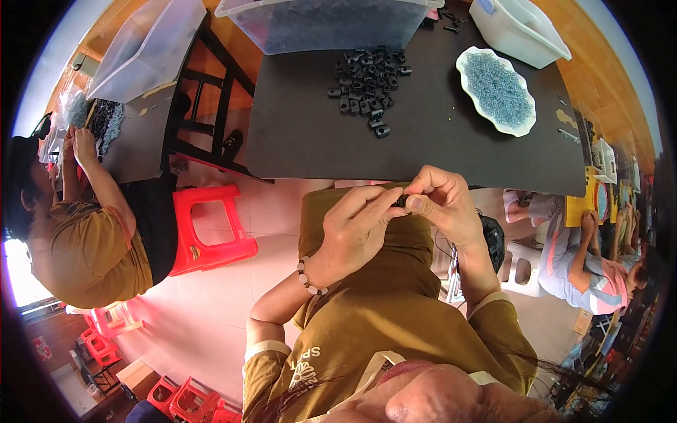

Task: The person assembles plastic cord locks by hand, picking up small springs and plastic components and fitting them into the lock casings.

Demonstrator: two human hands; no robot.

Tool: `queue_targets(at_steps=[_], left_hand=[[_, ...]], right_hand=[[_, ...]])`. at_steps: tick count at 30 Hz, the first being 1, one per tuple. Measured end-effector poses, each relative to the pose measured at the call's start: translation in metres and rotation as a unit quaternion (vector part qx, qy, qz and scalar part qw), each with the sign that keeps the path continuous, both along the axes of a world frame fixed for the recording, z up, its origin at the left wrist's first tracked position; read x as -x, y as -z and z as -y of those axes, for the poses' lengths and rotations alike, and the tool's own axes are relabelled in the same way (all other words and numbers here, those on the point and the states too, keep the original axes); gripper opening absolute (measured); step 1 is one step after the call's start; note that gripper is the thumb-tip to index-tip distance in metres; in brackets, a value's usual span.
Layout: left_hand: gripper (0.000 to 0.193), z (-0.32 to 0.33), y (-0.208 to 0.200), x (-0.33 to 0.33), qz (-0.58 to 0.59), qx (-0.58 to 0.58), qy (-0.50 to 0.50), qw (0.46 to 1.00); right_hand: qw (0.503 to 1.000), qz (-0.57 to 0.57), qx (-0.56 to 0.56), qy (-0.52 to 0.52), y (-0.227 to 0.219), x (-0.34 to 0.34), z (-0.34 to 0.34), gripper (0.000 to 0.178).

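Note:
My left hand and my right hand meet above my lap, just in front of the table's near edge. Between their fingertips is a small black part, like the black plastic pieces on the table; fingers cover most of it. Both hands are closed in a pinch around it. Beyond them on the dark table lies a loose pile of short, hollow black plastic pieces. To the right, a white scalloped dish holds many tiny translucent blue-grey pieces.
A clear plastic bin of dark parts stands at the table's far edge. At the far right is a white tub. A red stool is at left, near a co-worker at another table. Other people sit at right.

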State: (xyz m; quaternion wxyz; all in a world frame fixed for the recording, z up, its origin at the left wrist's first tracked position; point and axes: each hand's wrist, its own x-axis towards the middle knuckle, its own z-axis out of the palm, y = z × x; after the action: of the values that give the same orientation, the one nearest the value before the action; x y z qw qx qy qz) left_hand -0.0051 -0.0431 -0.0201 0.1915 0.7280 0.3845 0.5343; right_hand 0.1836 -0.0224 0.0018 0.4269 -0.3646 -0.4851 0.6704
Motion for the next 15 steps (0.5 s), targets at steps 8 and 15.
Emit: queue_targets(at_steps=[8, 15], left_hand=[[0.036, -0.005, -0.009, 0.002, 0.065, 0.034, 0.003, 0.997], [0.036, -0.006, -0.007, 0.002, 0.038, 0.05, 0.039, 0.997]], right_hand=[[0.994, -0.08, 0.042, -0.054, 0.022, 0.001, -0.001, 0.044], [0.975, -0.17, 0.106, -0.09, 0.025, 0.004, 0.003, 0.048]])
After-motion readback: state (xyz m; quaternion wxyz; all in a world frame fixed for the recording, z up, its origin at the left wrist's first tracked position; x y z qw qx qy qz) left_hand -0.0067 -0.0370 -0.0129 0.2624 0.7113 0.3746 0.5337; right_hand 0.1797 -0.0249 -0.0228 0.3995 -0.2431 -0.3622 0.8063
